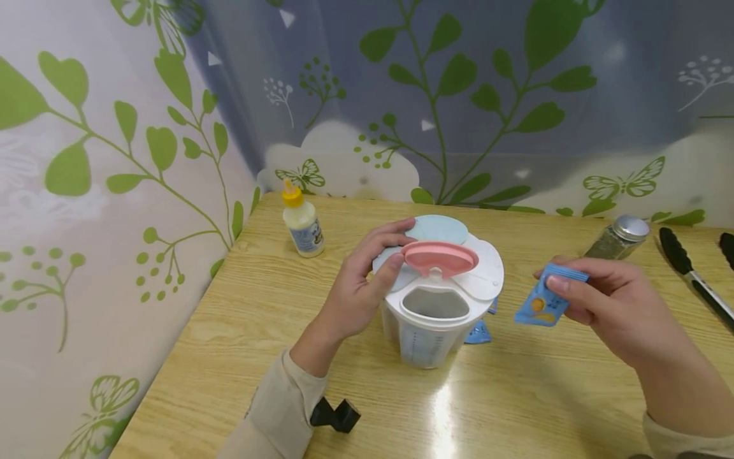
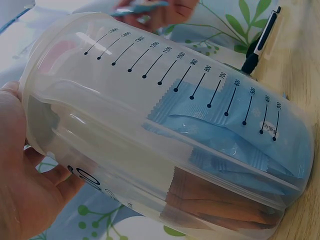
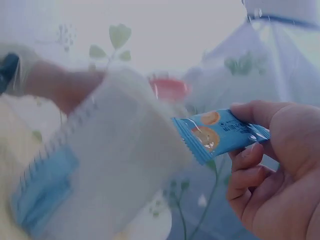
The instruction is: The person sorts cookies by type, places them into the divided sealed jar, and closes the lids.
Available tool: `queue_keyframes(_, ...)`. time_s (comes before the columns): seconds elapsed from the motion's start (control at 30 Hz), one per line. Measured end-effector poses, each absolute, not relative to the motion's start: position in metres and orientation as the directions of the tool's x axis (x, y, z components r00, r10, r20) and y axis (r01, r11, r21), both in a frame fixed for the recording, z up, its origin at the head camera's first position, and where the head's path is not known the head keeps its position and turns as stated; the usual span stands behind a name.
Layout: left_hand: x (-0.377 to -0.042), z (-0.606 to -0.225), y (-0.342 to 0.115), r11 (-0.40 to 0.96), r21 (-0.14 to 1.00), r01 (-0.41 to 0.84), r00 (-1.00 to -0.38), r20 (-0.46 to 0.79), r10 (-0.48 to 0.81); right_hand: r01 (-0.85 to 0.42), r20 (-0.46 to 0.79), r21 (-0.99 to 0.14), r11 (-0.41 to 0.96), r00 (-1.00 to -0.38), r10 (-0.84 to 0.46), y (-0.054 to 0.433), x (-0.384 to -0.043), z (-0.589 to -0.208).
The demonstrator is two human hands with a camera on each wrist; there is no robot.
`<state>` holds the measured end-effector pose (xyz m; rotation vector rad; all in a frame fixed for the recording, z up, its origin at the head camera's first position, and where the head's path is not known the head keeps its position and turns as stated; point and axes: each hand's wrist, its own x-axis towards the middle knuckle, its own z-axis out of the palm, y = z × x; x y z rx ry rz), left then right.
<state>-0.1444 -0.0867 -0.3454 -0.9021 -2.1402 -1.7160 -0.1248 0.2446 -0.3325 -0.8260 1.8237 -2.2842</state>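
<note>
My left hand grips the rim of a clear multi-compartment food storage container, thumb on its white lid. A pink flap stands raised above the uncovered front opening; a pale blue flap lies flat behind it. Through the wall, the left wrist view shows blue snack packets in one compartment and brown packets in another. To the container's right, my right hand pinches a small blue snack packet with round biscuits printed on it, held above the table.
Another blue packet shows low beside the container's right side. A yellow-capped bottle stands at the back left. At the back right are a metal-lidded glass jar and black-tipped tongs. A patterned curtain closes off the rear.
</note>
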Motion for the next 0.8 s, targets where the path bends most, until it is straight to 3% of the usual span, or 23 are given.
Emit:
queue_keyframes(0.17, -0.143, -0.344, -0.086, 0.113, 0.791, 0.601, -0.778, 0.548, 0.307, -0.371, 0.504, -0.856, -0.359, -0.751, -0.426, 0.219, -0.116, -0.309)
queue_keyframes(0.3, -0.143, -0.345, -0.086, 0.117, 0.792, 0.599, -0.78, 0.544, 0.31, -0.435, 0.556, -0.829, -0.351, -0.705, -0.44, 0.2, -0.114, -0.294)
queue_keyframes(0.67, -0.143, -0.345, -0.087, 0.101, 0.787, 0.609, -0.77, 0.555, 0.316, -0.498, 0.572, -0.82, -0.282, -0.692, -0.441, 0.165, -0.109, -0.278)
queue_keyframes(0.8, -0.144, -0.346, -0.088, 0.103, 0.785, 0.61, -0.769, 0.555, 0.317, -0.566, 0.577, -0.806, -0.173, -0.687, -0.441, 0.156, -0.105, -0.277)
